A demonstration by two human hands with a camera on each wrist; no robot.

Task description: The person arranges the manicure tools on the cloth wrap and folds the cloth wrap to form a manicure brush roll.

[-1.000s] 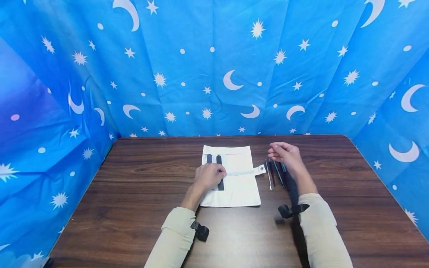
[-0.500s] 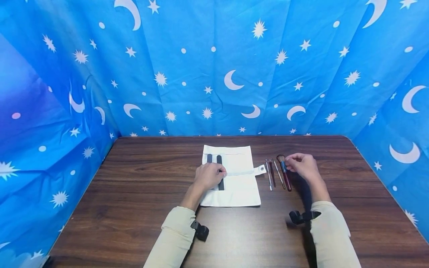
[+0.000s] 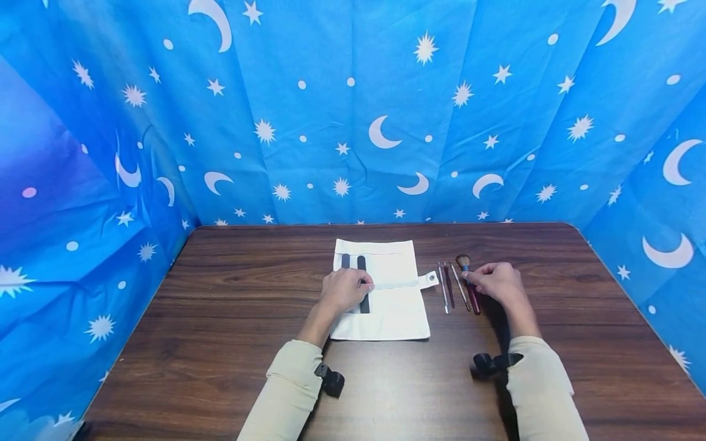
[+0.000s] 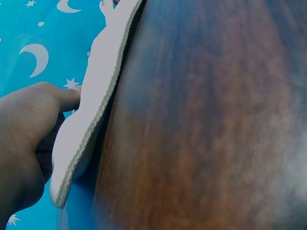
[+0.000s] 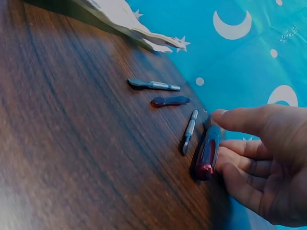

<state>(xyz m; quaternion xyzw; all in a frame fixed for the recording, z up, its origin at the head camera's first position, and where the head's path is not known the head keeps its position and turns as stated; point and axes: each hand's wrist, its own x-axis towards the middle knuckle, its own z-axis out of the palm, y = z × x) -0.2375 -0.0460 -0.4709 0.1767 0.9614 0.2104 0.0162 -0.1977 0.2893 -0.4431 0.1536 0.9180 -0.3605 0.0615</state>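
A white cloth tool roll (image 3: 394, 312) lies unfolded on the table. Two dark flat strips show in its left part, one bluish (image 3: 345, 261) and one black (image 3: 362, 263). My left hand (image 3: 344, 290) rests over them and pinches the edge of the cloth pocket; its other fingers are partly hidden. To the right lies a soft-bristled brush (image 3: 463, 262) with a blue collar and dark red handle (image 5: 206, 160). My right hand (image 3: 498, 280) pinches it near the collar. Beside it lie a silver double-ended tool (image 3: 444, 291), a dark red tool (image 3: 449, 288) and a slim metal-tipped tool (image 3: 459, 286).
A strap with a snap (image 3: 429, 280) sticks out from the roll toward the tools. The brown wooden table (image 3: 231, 318) ends at a blue cloth backdrop (image 3: 353, 153) with moons and stars. Each wrist carries a small black camera.
My right hand has come back from above the tools, moved right past the brush, then onto it from its right side. My left hand and the roll stay in place.
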